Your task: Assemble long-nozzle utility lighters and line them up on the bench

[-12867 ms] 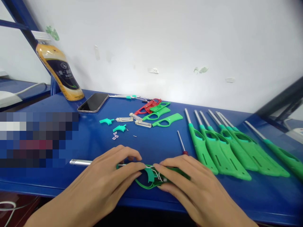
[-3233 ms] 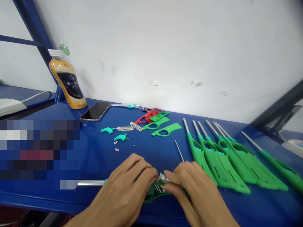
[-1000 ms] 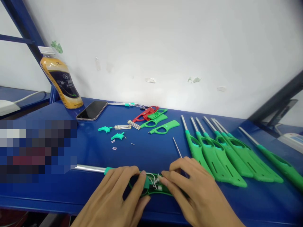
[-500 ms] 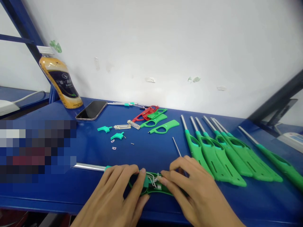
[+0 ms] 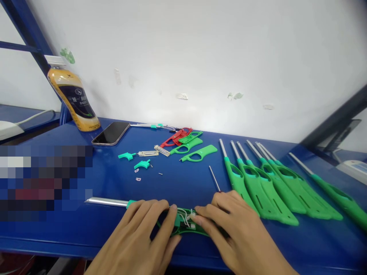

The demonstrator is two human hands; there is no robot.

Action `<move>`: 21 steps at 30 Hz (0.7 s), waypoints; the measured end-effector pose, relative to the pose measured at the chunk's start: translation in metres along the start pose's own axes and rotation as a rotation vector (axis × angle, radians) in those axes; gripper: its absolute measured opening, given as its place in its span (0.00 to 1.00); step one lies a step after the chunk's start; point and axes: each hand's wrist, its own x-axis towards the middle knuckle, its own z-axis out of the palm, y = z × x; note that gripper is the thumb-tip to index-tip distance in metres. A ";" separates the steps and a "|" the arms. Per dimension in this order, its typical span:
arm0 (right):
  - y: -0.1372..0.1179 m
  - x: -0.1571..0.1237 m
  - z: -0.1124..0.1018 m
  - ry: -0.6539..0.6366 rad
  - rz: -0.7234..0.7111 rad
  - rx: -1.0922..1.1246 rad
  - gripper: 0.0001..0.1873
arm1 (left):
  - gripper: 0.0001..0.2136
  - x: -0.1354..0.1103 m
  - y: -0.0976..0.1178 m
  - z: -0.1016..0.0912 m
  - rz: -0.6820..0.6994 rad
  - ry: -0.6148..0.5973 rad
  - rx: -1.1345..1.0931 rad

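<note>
An opened green lighter half (image 5: 186,225) with white wires and a small teal trigger lies near the front edge of the blue table (image 5: 183,183). Its metal tube (image 5: 106,201) points left. My left hand (image 5: 146,233) presses on its ring end, fingers curled over the shell. My right hand (image 5: 229,225) holds the handle end, fingertips pinching a small clear part at the wires.
Several finished green lighters (image 5: 266,187) lie in a row to the right. Loose red and green shells (image 5: 186,143), teal triggers (image 5: 134,160) and tiny parts sit in the middle. A screwdriver shaft (image 5: 214,178), a phone (image 5: 111,133) and a bottle (image 5: 73,97) are behind.
Since a second ago the hands have barely shifted on the open lighter; the right fingertips stay at the wires. Earlier, the right hand lifted a small clear part over the shell.
</note>
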 end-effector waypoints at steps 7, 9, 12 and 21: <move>-0.001 0.003 -0.001 0.027 -0.009 -0.033 0.15 | 0.12 0.004 -0.003 0.013 0.050 0.126 -0.023; -0.002 0.005 -0.002 0.034 -0.010 -0.023 0.12 | 0.15 0.007 -0.004 0.009 0.061 0.098 -0.048; -0.005 0.006 -0.003 0.058 -0.002 0.003 0.09 | 0.18 0.007 -0.008 -0.001 0.062 -0.072 -0.081; -0.005 0.007 -0.006 0.045 0.035 0.029 0.10 | 0.20 0.003 -0.014 0.002 0.114 -0.118 -0.039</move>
